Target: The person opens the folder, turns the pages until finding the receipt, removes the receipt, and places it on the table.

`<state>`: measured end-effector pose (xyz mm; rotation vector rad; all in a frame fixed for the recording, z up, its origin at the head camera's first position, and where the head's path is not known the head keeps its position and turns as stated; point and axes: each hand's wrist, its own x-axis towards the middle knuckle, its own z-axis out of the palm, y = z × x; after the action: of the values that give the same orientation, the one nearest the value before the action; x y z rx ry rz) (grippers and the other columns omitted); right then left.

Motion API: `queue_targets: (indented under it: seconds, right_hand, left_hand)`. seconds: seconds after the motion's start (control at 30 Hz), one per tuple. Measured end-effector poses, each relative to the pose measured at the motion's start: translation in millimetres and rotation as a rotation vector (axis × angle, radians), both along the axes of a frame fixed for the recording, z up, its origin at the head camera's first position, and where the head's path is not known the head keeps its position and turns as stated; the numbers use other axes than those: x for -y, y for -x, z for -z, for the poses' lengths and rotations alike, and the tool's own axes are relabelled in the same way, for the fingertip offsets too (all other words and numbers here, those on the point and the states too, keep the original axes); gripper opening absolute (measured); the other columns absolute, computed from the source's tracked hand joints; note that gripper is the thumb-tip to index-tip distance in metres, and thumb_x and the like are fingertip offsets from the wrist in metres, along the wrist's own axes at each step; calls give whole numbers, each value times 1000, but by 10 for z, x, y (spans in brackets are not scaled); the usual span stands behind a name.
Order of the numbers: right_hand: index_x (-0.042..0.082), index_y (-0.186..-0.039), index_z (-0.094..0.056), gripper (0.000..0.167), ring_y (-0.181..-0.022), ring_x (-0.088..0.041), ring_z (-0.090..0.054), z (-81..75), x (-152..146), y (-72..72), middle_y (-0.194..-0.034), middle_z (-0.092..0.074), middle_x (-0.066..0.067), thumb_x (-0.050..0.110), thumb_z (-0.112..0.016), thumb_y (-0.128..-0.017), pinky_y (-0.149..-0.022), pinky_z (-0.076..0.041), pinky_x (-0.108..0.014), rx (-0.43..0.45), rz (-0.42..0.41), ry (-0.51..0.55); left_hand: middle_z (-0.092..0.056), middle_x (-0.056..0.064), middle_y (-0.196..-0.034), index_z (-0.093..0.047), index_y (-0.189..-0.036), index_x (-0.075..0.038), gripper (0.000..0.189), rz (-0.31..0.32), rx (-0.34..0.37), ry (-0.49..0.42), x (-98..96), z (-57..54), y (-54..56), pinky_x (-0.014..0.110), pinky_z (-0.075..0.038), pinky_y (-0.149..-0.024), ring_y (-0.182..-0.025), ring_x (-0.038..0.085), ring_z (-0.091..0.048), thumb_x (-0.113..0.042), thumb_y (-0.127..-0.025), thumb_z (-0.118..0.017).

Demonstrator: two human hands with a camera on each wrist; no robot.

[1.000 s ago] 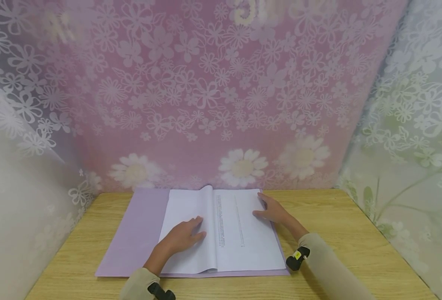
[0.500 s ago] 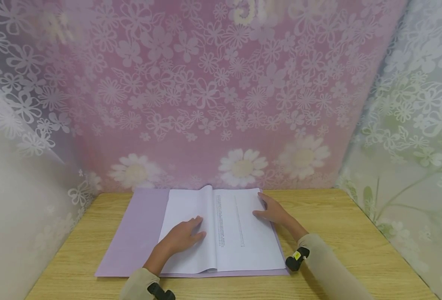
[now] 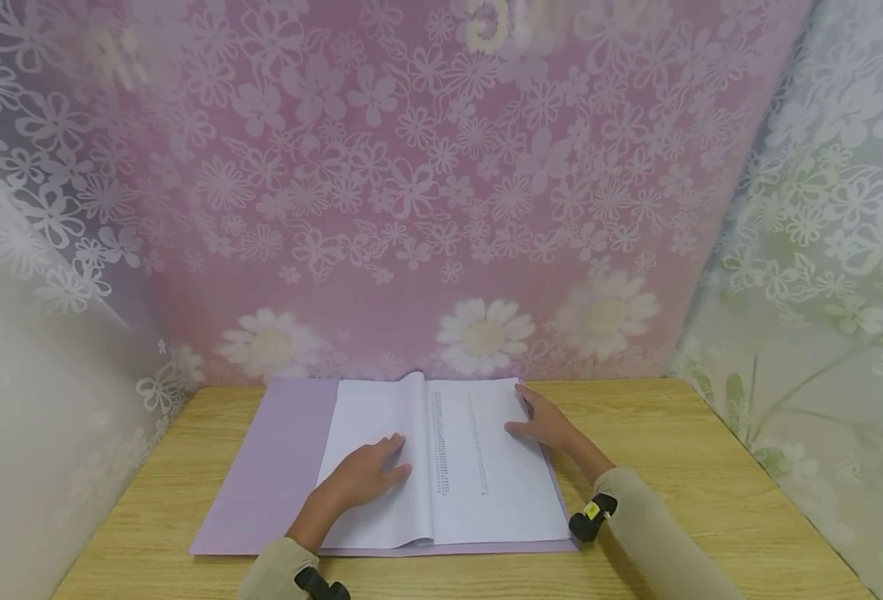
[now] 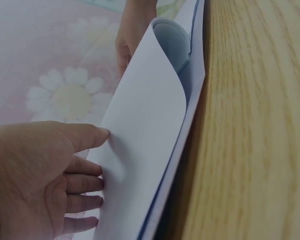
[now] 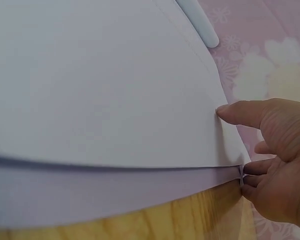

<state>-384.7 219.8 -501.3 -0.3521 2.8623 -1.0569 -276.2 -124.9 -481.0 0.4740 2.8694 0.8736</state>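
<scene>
A lilac folder [image 3: 261, 467] lies spread on the table, with white sheets [image 3: 501, 500] inside. The left page [image 3: 351, 400] is blank and bulges up near the fold; columns of small print run down the right page. My left hand [image 3: 359, 473] rests on the left page with fingers extended, and its fingertips touch the paper in the left wrist view. At the right page's outer edge is my right hand [image 3: 546, 422]. Its thumb [image 5: 240, 113] lies on the page, while the other fingertips touch the folder's edge.
The folder lies on a wood-grain table [image 3: 651, 467]. Behind it stands a pink flowered backdrop [image 3: 411, 208], with pale flowered panels at left [image 3: 37, 375] and right [image 3: 824, 333]. Black wrist cameras [image 3: 593, 517] sit on both beige sleeves [image 3: 659, 533].
</scene>
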Motion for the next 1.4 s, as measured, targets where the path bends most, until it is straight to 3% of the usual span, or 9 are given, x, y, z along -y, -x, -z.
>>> queue_targets:
  seconds: [0.37,0.77,1.07,1.27,1.4]
  right_hand:
    - [-1,-160,-25,86,-154,-44,-24,15,16,39,-166,-25,-25,25,-74,-94,-125,-26,-56,18,10,-3]
    - [2,-160,-29,81,-152,-48,-26,48,-7,29,-165,-27,-26,22,-73,-94,-122,-29,-59,-27,-5,55]
    - [0,-159,-29,79,-150,-49,-28,0,31,-6,-163,-28,-28,21,-71,-95,-121,-30,-60,-78,-15,22]
    - [-6,-157,-29,75,-150,-48,-28,-53,14,-16,-161,-32,-29,20,-68,-99,-122,-28,-60,-113,-18,79]
    - [-6,-156,-31,71,-146,-49,-37,-110,11,-22,-154,-44,-29,20,-67,-100,-119,-35,-60,-87,5,159]
  left_hand:
    - [-47,18,-156,-46,-152,-2,62,2,-12,5,10,36,24,54,-38,-119,-146,38,-44,-36,-102,-61]
    - [-48,18,-156,-47,-152,-2,61,0,-13,-8,12,47,2,54,-38,-119,-146,38,-44,-35,-102,-61]
    - [-47,18,-157,-46,-152,-3,62,3,-7,5,16,41,15,54,-37,-119,-146,38,-44,-36,-102,-61]
    - [-47,17,-157,-46,-152,-4,62,-2,0,4,11,39,11,54,-37,-120,-147,37,-44,-36,-102,-61]
    - [-47,16,-157,-47,-152,-4,62,-5,4,6,3,35,17,54,-37,-120,-147,37,-43,-37,-102,-61]
